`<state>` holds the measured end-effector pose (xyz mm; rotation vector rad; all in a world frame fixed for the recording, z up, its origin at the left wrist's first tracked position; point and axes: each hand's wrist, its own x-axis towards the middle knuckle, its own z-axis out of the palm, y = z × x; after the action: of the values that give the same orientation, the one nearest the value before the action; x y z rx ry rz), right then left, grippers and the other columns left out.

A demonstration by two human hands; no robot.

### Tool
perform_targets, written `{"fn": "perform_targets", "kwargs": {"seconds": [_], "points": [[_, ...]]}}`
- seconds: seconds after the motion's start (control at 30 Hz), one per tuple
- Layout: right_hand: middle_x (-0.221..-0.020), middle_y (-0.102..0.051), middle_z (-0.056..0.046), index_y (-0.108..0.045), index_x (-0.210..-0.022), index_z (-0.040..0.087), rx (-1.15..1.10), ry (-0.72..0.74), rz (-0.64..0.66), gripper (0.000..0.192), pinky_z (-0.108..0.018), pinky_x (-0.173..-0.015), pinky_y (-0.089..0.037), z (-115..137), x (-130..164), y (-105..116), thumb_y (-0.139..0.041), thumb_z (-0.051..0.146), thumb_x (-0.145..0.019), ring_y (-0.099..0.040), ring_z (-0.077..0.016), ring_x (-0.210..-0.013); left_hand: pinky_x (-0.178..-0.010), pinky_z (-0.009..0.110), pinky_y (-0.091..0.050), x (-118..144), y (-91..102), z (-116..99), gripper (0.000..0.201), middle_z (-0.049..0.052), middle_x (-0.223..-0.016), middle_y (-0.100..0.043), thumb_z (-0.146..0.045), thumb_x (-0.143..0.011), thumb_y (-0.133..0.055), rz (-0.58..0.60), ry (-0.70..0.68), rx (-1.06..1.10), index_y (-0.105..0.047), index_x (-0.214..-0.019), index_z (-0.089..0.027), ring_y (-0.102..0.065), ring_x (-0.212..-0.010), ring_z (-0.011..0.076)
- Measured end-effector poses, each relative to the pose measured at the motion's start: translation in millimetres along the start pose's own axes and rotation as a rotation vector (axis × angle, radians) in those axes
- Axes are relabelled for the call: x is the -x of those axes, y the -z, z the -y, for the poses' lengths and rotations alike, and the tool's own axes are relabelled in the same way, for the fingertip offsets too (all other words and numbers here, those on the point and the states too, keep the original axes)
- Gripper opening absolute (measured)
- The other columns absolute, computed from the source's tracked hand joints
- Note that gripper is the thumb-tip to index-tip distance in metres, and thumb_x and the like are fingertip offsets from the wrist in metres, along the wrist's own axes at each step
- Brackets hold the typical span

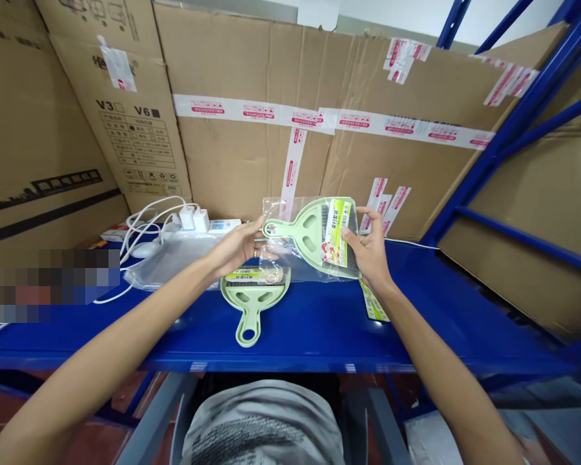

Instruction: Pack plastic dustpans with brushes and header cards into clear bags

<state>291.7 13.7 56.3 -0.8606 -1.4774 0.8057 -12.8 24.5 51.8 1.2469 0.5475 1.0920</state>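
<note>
Person at a blue shelf [319, 329], both arms reaching forward. Left hand [237, 248] pinches the round handle end of a green dustpan set [314, 236], thumb on top, fingers curled under, closed on the handle and the plastic around it. Right hand [370, 255] grips the wide end of the same set, thumb pressed on the printed label [337, 232], other fingers wrapped behind the far edge. The set is held up off the shelf, about level, handle pointing to 9 o'clock, dark brush bristles showing behind the label. It sits inside a clear plastic bag [290, 255] that sags below it; cannot tell whether the bag mouth is open.

At 6 o'clock from the held set, just under the left hand, a second green dustpan [254, 300] lies flat on the shelf, handle toward the person, its own label strip across the top. At 5 o'clock from the right hand, a loose label card [374, 303] lies on the shelf, partly hidden by the wrist.

At 9 to 10 o'clock from the left hand: a stack of clear bags [169, 261], a white power strip [208, 226] with chargers plugged in, white cables [145, 223] looping off it. Taped cardboard boxes [271, 129] wall the back of the shelf. Blue rack posts [523, 110] at 2 o'clock.
</note>
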Motion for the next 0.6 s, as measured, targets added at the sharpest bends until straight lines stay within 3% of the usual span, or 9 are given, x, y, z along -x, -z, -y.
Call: {"fn": "perform_targets", "kwargs": {"seconds": [0.1, 0.17, 0.37, 0.5, 0.6], "points": [[-0.116, -0.076, -0.006, -0.071, -0.125, 0.029, 0.104, 0.049, 0.055, 0.044, -0.044, -0.084, -0.063, -5.1, -0.4, -1.2, -0.075, 0.055, -0.090, -0.072, -0.0271, -0.097, -0.071, 0.036, -0.068, 0.8, -5.5, 4.4, 0.027, 0.016, -0.097, -0.079, -0.033, -0.104, -0.063, -0.046, -0.006, 0.047, -0.075, -0.109, -0.010, -0.080, -0.081, 0.0259], [-0.112, -0.077, -0.006, -0.077, -0.109, 0.025, 0.148, 0.056, 0.112, 0.033, -0.042, -0.088, -0.061, -6.4, 0.2, -2.5, -0.076, 0.052, -0.090, -0.071, -0.0254, -0.099, -0.069, 0.035, -0.069, 2.0, -6.3, 1.2, 0.025, 0.015, -0.097, -0.080, -0.029, -0.105, -0.062, -0.112, 0.000, 0.058, -0.076, -0.112, -0.009, -0.081, -0.079, 0.0248], [-0.111, -0.078, -0.005, -0.074, -0.124, 0.027, 0.035, -0.045, 0.231, 0.051, -0.037, -0.079, -0.061, -3.9, 2.3, -2.1, -0.088, 0.047, -0.079, -0.072, -0.0226, -0.091, -0.078, 0.034, -0.069, 3.3, -7.5, -8.1, 0.023, 0.015, -0.103, -0.081, -0.017, -0.102, -0.062, -0.172, -0.036, 0.096, -0.078, -0.116, -0.008, -0.081, -0.090, 0.0241], [-0.119, -0.078, -0.006, -0.074, -0.130, 0.028, 0.015, -0.066, 0.262, 0.050, -0.040, -0.084, -0.062, -3.5, 1.9, -1.1, -0.083, 0.045, -0.085, -0.073, -0.0245, -0.100, -0.085, 0.034, -0.069, 1.6, -7.7, -4.4, 0.018, 0.015, -0.104, -0.080, -0.010, -0.097, -0.062, -0.154, -0.029, 0.122, -0.079, -0.103, -0.008, -0.080, -0.094, 0.0231], [-0.123, -0.077, -0.005, -0.074, -0.132, 0.029, 0.012, -0.072, 0.267, 0.046, -0.042, -0.089, -0.062, -4.5, 1.9, -3.1, -0.078, 0.043, -0.088, -0.074, -0.0242, -0.102, -0.081, 0.037, -0.070, -0.4, -5.6, -0.1, 0.014, 0.015, -0.097, -0.080, -0.009, -0.096, -0.063, -0.166, -0.004, 0.148, -0.076, -0.092, -0.008, -0.080, -0.089, 0.0245]]}}
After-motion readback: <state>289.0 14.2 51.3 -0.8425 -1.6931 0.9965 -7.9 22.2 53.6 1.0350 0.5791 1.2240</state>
